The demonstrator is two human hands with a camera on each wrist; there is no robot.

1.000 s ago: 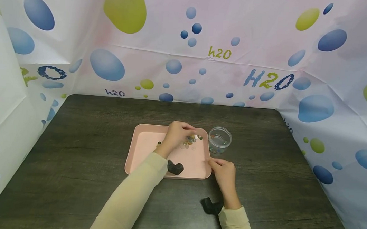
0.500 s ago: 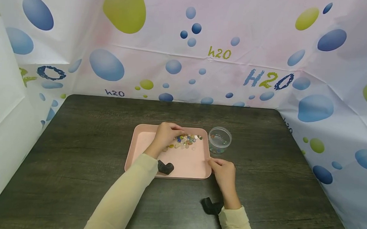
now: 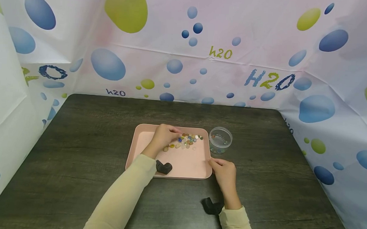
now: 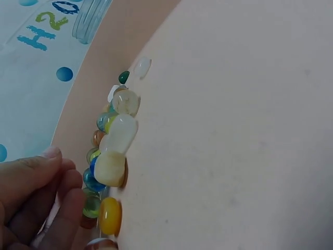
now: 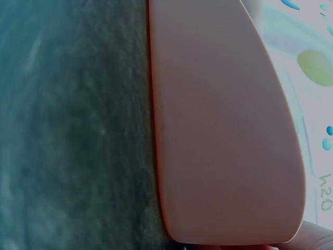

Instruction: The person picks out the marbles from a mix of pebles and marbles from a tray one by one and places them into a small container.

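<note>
In the head view my left hand (image 3: 163, 137) hovers over the far side of a pink tray (image 3: 138, 150). Its fingertips are beside a cluster of glass marbles (image 3: 189, 139) and small polished stones (image 3: 172, 146). The left wrist view shows loosely curled fingers (image 4: 65, 219), the thumb near them and nothing visible in their grasp; a yellow stone (image 4: 110, 216) and a teal marble (image 4: 93, 180) lie alongside. My right hand (image 3: 225, 173) pinches the tray's right edge near its front corner; in the right wrist view its fingertips are mostly hidden behind the tray wall (image 5: 229, 208).
Just right of the tray stands a clear round jar (image 3: 220, 140) with a few colourful pieces inside. The dark wooden table (image 3: 279, 188) extends around it. A patterned sheet (image 3: 206, 32) closes off the back and sides. Black wrist mounts (image 3: 163, 167) sit at both wrists.
My left hand has shifted left over the tray, uncovering more marbles and stones, then slowed beside them. The right hand stays on the tray's edge.
</note>
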